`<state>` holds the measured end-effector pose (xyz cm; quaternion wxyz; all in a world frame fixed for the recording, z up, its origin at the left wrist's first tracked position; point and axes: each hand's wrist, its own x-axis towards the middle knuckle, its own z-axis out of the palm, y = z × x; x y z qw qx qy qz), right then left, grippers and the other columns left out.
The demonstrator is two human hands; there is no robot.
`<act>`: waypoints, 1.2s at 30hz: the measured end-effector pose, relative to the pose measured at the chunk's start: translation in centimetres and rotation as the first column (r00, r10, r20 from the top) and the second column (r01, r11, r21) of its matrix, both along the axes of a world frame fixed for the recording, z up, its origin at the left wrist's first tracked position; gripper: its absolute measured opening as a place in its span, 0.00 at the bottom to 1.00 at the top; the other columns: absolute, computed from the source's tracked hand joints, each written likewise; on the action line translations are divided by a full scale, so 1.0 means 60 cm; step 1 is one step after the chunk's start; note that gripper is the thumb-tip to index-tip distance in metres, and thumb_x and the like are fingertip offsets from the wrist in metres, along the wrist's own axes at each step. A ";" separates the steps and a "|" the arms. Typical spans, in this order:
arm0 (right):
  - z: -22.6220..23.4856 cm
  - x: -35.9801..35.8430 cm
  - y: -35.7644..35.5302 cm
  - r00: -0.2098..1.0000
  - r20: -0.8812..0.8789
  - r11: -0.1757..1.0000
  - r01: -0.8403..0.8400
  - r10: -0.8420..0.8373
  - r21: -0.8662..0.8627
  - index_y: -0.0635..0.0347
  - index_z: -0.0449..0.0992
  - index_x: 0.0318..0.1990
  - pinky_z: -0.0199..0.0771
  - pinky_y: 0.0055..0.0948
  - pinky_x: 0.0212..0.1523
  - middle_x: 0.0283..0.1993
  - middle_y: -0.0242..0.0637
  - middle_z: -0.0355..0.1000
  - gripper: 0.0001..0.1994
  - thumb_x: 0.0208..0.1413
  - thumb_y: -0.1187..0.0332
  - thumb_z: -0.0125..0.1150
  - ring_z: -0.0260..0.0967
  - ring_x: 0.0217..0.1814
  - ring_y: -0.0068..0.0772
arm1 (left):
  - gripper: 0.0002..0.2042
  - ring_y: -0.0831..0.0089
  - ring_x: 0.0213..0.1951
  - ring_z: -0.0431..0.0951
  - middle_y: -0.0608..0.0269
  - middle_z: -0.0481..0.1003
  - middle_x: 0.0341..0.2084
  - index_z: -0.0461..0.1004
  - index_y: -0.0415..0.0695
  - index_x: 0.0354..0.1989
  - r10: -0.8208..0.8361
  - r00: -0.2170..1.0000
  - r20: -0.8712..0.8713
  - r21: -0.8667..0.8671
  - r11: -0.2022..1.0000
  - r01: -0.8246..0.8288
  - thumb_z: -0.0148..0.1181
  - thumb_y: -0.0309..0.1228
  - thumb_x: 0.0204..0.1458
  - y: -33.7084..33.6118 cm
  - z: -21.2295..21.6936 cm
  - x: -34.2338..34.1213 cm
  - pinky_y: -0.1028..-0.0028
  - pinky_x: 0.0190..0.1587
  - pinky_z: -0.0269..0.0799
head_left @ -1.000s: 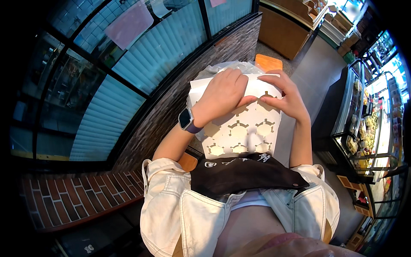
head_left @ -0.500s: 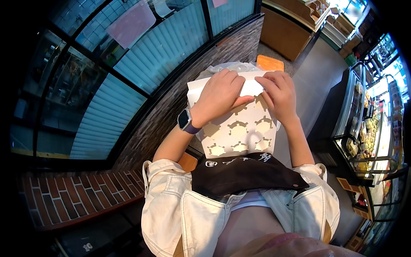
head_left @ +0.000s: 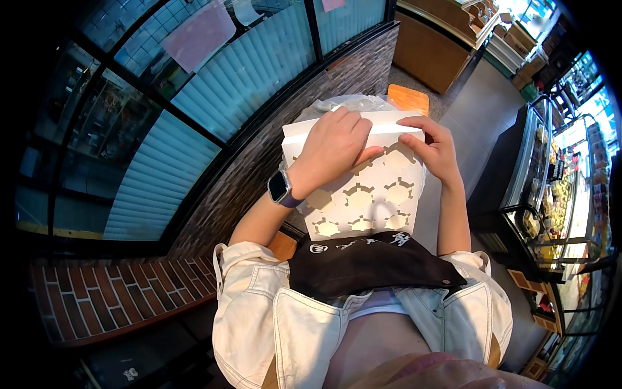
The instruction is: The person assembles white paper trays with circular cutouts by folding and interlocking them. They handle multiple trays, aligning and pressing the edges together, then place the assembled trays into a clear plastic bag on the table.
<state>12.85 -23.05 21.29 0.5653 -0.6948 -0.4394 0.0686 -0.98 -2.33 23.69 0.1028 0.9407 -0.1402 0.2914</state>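
Note:
A white cardboard cupcake insert (head_left: 372, 185) with rows of notched round cut-outs is in front of my body, its near edge against my black apron (head_left: 363, 266). Along its far edge runs a folded strip. My left hand (head_left: 334, 146), with a watch (head_left: 278, 186) at the wrist, is closed over that strip, its thumb lying on the cut-out face. At the far right corner, my right hand (head_left: 433, 142) grips the strip between thumb and fingers. Clear plastic wrapping (head_left: 353, 102) shows behind the card. What lies beneath the card is hidden.
A wooden seat or stool top (head_left: 409, 98) stands just beyond the card. To the left are a stone-clad wall (head_left: 311, 91) with windows above and a brick ledge (head_left: 129, 295). A glass display case (head_left: 525, 175) stands on the right, a brown counter (head_left: 427, 55) farther off.
My right hand has slid outward along the strip to the right corner, its fingers now pinching there. My left hand has stayed nearly in place.

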 end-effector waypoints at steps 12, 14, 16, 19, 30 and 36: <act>-0.020 0.004 0.000 0.959 -0.247 0.986 -0.114 0.142 0.124 0.64 0.80 0.46 0.70 0.18 0.41 0.42 0.31 0.77 0.11 0.58 0.70 0.65 0.72 0.40 0.18 | 0.17 0.59 0.38 0.72 0.61 0.71 0.33 0.78 0.44 0.33 0.053 0.997 -0.063 -0.165 0.984 -0.063 0.68 0.46 0.48 0.019 0.006 -0.035 0.63 0.42 0.66; -0.032 0.009 -0.002 0.965 -0.227 0.978 -0.088 0.131 0.188 0.63 0.81 0.45 0.68 0.17 0.39 0.40 0.30 0.76 0.09 0.58 0.71 0.65 0.70 0.39 0.15 | 0.17 0.59 0.43 0.71 0.61 0.72 0.38 0.79 0.46 0.33 0.111 0.992 0.064 -0.114 0.988 -0.103 0.69 0.47 0.47 0.026 0.015 -0.045 0.62 0.46 0.63; -0.044 0.014 -0.009 0.973 -0.201 0.965 -0.057 0.111 0.256 0.62 0.81 0.44 0.67 0.17 0.38 0.39 0.29 0.76 0.08 0.58 0.72 0.64 0.69 0.38 0.15 | 0.17 0.58 0.52 0.70 0.60 0.73 0.46 0.83 0.50 0.37 0.206 0.974 0.094 -0.165 0.968 -0.189 0.72 0.46 0.43 0.041 0.012 -0.066 0.58 0.55 0.56; -0.054 0.012 -0.008 0.976 -0.202 0.940 -0.013 0.087 0.342 0.63 0.81 0.42 0.67 0.18 0.40 0.39 0.30 0.77 0.07 0.59 0.72 0.63 0.68 0.38 0.16 | 0.16 0.65 0.52 0.72 0.59 0.73 0.50 0.83 0.47 0.43 0.127 0.990 0.056 -0.648 0.759 -0.060 0.73 0.33 0.44 0.073 -0.032 -0.094 0.66 0.53 0.66; -0.059 0.021 -0.001 0.964 -0.216 0.949 -0.082 0.153 0.306 0.63 0.81 0.36 0.68 0.19 0.40 0.36 0.30 0.77 0.05 0.57 0.70 0.64 0.69 0.37 0.17 | 0.07 0.80 0.39 0.76 0.67 0.78 0.35 0.79 0.41 0.36 0.036 0.999 0.028 -0.973 0.230 0.019 0.70 0.26 0.51 0.059 -0.108 -0.087 0.78 0.44 0.71; -0.048 0.021 -0.010 0.976 -0.183 0.982 -0.086 0.117 0.168 0.63 0.82 0.39 0.70 0.20 0.43 0.37 0.30 0.77 0.06 0.56 0.72 0.66 0.72 0.40 0.19 | 0.08 0.80 0.38 0.77 0.66 0.80 0.35 0.80 0.40 0.37 -0.021 1.000 0.004 -0.983 0.184 0.008 0.71 0.27 0.51 0.065 -0.104 -0.084 0.79 0.43 0.72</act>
